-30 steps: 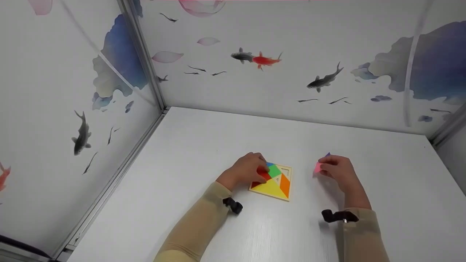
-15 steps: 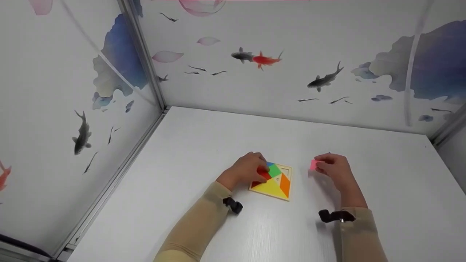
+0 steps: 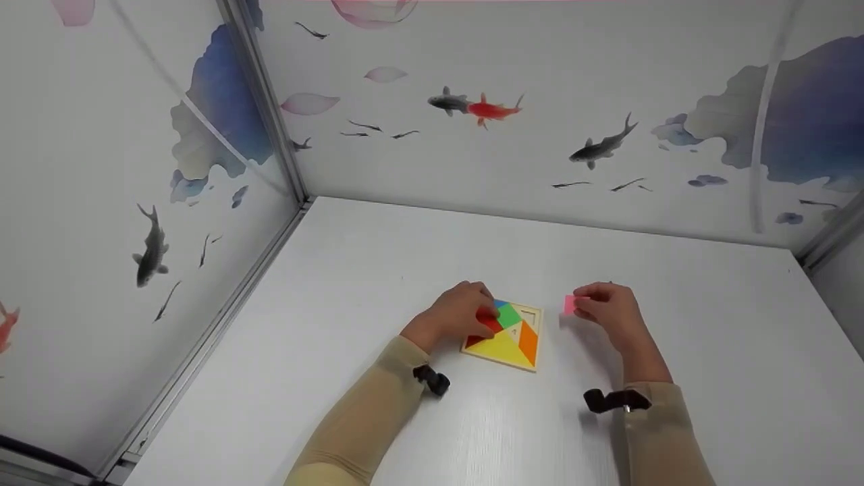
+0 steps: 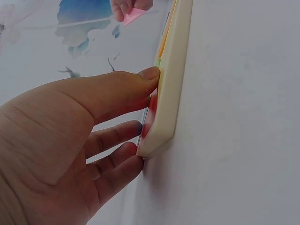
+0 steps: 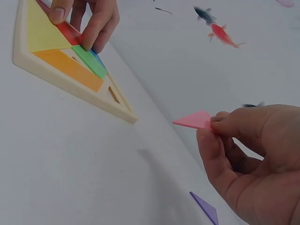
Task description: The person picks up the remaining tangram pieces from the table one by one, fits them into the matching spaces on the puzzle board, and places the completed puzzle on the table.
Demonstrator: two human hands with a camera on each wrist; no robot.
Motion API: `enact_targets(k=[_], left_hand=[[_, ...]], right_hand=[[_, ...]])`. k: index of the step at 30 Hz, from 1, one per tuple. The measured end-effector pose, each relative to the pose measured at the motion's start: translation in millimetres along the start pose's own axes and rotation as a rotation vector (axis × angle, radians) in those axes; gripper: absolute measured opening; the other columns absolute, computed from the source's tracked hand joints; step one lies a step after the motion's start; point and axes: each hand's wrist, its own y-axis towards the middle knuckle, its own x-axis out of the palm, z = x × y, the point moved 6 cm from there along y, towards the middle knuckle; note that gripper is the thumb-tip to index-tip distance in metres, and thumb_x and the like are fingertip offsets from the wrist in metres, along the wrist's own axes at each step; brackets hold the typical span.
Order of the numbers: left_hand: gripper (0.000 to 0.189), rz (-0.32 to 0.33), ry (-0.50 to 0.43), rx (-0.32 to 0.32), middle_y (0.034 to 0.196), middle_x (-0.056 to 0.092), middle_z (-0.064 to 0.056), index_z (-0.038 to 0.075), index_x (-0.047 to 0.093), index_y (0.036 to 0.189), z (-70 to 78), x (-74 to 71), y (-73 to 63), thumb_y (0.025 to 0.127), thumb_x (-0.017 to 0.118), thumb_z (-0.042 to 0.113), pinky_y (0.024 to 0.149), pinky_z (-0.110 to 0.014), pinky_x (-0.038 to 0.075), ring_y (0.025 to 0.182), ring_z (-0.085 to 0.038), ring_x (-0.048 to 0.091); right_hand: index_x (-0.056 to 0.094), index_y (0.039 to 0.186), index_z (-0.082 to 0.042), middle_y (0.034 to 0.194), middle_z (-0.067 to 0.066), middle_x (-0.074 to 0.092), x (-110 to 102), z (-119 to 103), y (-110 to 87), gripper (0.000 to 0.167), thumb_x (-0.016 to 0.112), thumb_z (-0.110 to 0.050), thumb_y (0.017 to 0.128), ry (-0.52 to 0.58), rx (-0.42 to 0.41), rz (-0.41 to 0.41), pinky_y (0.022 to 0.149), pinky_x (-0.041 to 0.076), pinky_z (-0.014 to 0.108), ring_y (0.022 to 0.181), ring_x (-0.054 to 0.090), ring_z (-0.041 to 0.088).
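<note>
A: The pink tangram piece (image 3: 570, 304) sits just right of centre in the head view, pinched by the fingers (image 5: 220, 123) of the right hand (image 3: 607, 312) and held above the surface (image 3: 405, 270), just beside the tray's right edge.

B: What could go wrong?

A: It is held only by one corner, so it could slip out of the pinch, or catch on the rim and tip instead of dropping flat. The open slot is small, and a wrong angle would jam it.

B: And the tray?

A: The wooden puzzle tray (image 3: 507, 361) lies centre-low, holding yellow (image 3: 498, 345), orange (image 3: 528, 337), green (image 3: 509, 316), red (image 3: 487, 322) and blue (image 3: 500, 305) pieces, with a bare gap (image 3: 530, 315) at its upper right corner. The left hand (image 3: 455, 314) steadies it, curled fingers (image 4: 126, 91) pressing on the rim and the red piece. If that hand nudges, seated pieces might shift.

B: Anything else?

A: A purple piece (image 5: 205, 207) lies on the surface at lower right of the right wrist view.
</note>
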Motion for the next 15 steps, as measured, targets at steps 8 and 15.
enact_targets(k=[8, 15], left_hand=[[0.033, -0.001, 0.001, 0.006, 0.134, 0.064, 0.003, 0.025, 0.081, 0.124, -2.5, 3.9, 2.5, 0.093, 0.083, 0.037, 0.110, -0.032, 0.050, 0.124, -0.018, 0.055], [0.034, -0.003, 0.010, 0.003, 0.135, 0.064, 0.003, 0.025, 0.080, 0.124, -3.8, 4.7, 3.3, 0.092, 0.083, 0.037, 0.108, -0.031, 0.051, 0.124, -0.017, 0.054]], right_hand=[[0.065, 0.140, -0.001, 0.136, 0.016, 0.059, 7.8, -2.8, -2.4, 0.036, 0.063, -0.016, 0.107, 0.019, 0.001, -0.011, 0.089, 0.058, 0.016, 0.112, 0.065, 0.023], [0.067, 0.137, -0.003, 0.136, 0.017, 0.062, 14.0, -6.1, -2.9, 0.033, 0.063, -0.018, 0.107, -0.020, -0.007, -0.021, 0.089, 0.058, 0.016, 0.111, 0.066, 0.024]])
